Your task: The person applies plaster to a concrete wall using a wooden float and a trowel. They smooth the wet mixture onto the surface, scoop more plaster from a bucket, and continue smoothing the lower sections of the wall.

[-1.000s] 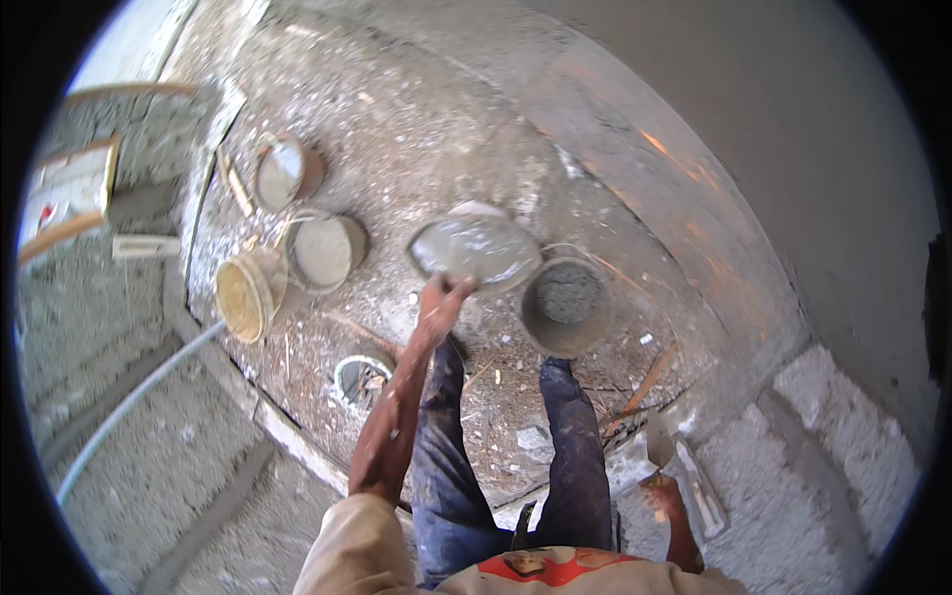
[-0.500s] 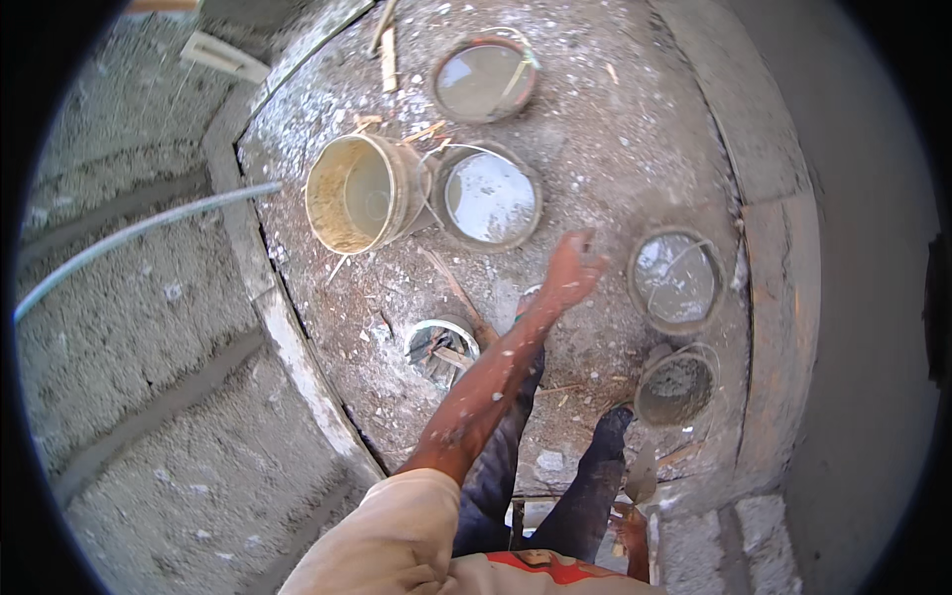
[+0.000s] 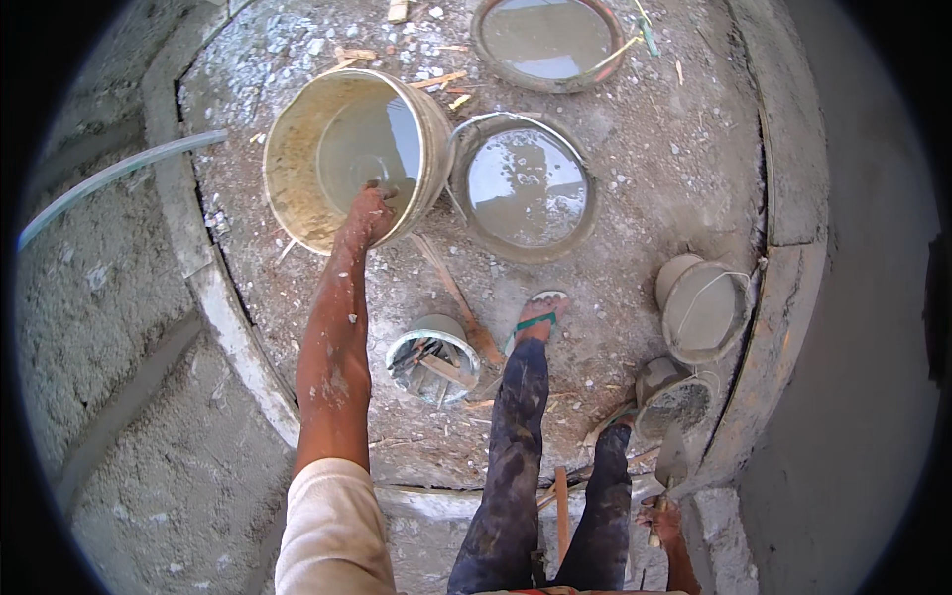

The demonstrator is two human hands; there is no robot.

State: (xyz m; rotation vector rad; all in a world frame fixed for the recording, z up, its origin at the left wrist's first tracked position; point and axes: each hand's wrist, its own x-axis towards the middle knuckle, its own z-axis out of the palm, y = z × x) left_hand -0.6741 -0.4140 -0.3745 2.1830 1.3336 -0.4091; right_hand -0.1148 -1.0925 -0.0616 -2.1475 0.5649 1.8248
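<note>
My left hand reaches over the near rim of a large cream bucket, which holds cloudy water. Its fingers are partly bent and slightly apart, with nothing visible in them; the fingertips are just above or at the water, I cannot tell which. Low on the right, my right hand is closed around the handle of a pointed trowel, blade up and smeared with grey. Just beyond the blade stands a small bucket of grey mortar.
A bucket of water stands right of the cream one. Farther back is a wide round tub; another bucket is by the right edge. A small bucket of tools and a stick lie near my sandalled foot.
My left hand has swung left from mid-floor to the cream bucket. My view has shifted, and my foot with the green-strapped sandal now shows fully. The trowel remains in my right hand.
</note>
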